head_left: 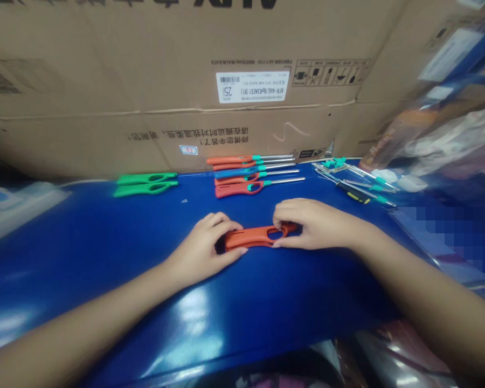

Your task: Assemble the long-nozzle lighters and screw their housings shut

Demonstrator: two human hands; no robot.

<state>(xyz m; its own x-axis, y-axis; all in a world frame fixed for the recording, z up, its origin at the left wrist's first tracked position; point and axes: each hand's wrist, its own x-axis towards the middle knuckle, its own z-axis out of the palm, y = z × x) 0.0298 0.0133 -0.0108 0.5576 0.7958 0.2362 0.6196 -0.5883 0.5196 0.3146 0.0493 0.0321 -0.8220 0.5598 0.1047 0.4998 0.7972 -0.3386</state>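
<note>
An orange lighter handle [250,236] lies across the blue tabletop in front of me, with a loop-shaped opening near its right end and no metal tube showing on it. My left hand [212,241] is closed around its left end, thumb on the near side and fingers on the far side. At the loop end, my right hand [307,223] pinches it between thumb and fingers. Behind them lie several long-necked lighters with metal tubes, among them a red one [238,188] and a blue one [235,173]. Two green lighter handles [145,184] lie to the left.
A large cardboard box [165,75] stands along the back of the blue table [105,242]. At the right back are loose metal tubes with teal pieces [359,175] and a black-and-yellow screwdriver [353,193]. Clear plastic bags [20,207] lie at the left edge.
</note>
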